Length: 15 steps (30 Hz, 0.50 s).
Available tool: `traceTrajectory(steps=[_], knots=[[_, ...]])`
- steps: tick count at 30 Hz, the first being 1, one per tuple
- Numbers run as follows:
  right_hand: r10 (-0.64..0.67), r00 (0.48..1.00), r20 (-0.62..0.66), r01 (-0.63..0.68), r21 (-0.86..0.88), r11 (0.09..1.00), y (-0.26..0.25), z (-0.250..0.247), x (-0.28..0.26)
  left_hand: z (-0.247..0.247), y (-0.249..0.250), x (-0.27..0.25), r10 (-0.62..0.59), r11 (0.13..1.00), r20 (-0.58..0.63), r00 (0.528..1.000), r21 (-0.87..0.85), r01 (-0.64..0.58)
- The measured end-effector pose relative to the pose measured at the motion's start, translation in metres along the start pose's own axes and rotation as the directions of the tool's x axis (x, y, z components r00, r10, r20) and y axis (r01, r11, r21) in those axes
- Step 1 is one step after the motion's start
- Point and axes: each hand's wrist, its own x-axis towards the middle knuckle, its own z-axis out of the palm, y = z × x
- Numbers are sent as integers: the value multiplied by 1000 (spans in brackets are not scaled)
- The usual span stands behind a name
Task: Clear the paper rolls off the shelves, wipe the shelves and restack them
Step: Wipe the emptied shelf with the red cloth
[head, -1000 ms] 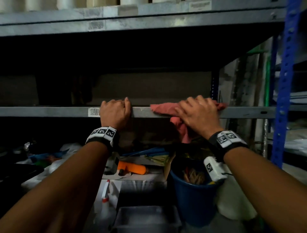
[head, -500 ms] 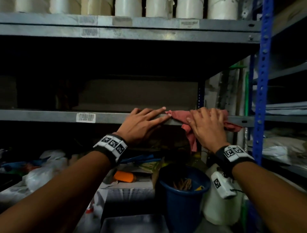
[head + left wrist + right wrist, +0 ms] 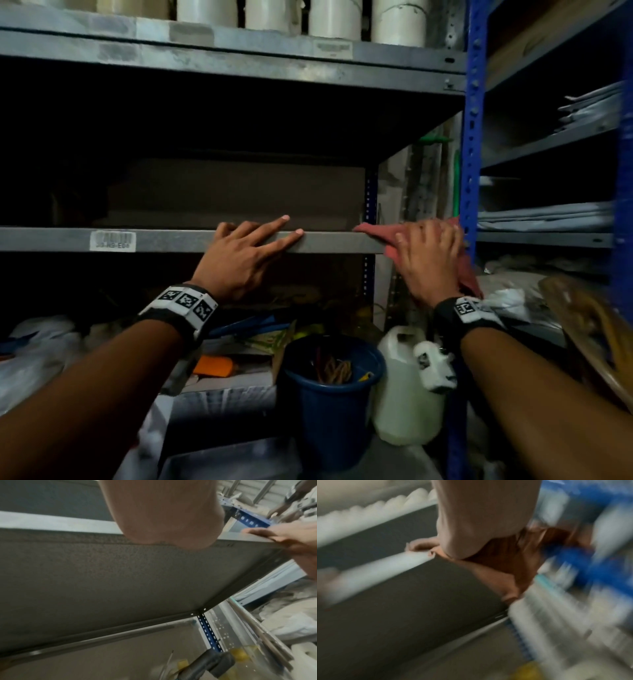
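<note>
Grey metal shelf (image 3: 164, 240), front edge level, barcode label (image 3: 113, 240) at left. Left hand (image 3: 239, 253) laid flat on the edge, fingers straight and spread. Right hand (image 3: 428, 257) pressed on a red cloth (image 3: 371, 231) at the shelf's right end, beside a blue upright (image 3: 471, 137). White paper rolls (image 3: 335, 17) in a row on the shelf above. Below: blue bucket (image 3: 329, 404), white jug (image 3: 400, 404), orange object (image 3: 215, 366).

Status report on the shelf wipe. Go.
Left hand open, fingers flat on middle shelf edge. Right hand presses red cloth at shelf's right end. Blue upright right beside.
</note>
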Motion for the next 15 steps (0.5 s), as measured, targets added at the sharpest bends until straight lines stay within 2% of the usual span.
traceTrajectory(steps=[2, 5, 7, 10, 11, 15], knots=[[-54, 998, -20, 55, 37, 998, -39, 7, -5, -1, 1, 0, -3, 1000, 13, 1000, 9, 3], [-214, 962, -168, 242, 164, 956, -112, 18, -21, -3, 4, 1, -24, 999, 21, 999, -24, 25], [-239, 954, -182, 275, 212, 938, -132, 20, -24, -1, 4, 0, -15, 999, -6, 1000, -42, 15], [-353, 925, -143, 367, 81, 927, -85, 20, -16, 0, 2, 0, -20, 998, -27, 999, -60, 19], [-345, 930, -126, 351, 31, 936, -58, 22, -14, -1, 3, 0, -32, 997, -22, 999, -64, 30], [-142, 989, -44, 144, 48, 988, 34, 24, -16, -9, 12, 1, -110, 990, 40, 993, -90, 113]])
